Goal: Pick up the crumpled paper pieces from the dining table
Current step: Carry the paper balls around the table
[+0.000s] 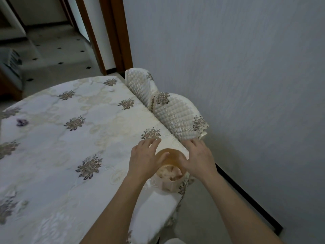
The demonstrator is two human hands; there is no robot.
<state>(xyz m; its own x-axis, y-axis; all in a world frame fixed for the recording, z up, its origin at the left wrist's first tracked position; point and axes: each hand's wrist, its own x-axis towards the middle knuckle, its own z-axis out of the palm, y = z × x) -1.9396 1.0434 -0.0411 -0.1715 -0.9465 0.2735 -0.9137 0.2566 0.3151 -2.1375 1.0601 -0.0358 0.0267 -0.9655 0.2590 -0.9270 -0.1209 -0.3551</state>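
Observation:
A translucent amber container [169,180] stands near the table's right edge with crumpled paper pieces [169,173] inside it. Its amber lid [173,154] is tilted up over the far side of the opening. My left hand [145,159] is to the left of the lid, fingers spread forward over the cloth, thumb touching the lid. My right hand [198,159] is on the lid's right side, fingers stretched forward, thumb against the lid's edge. A small white crumpled piece [110,89] lies far back on the table, and a purple scrap [22,122] lies at the left.
The dining table [52,155] wears a cream cloth with embroidered flowers. Two chairs with quilted covers [172,113] are pushed against its right edge. A grey wall runs close on the right, and a doorway with a wooden frame [112,41] opens behind.

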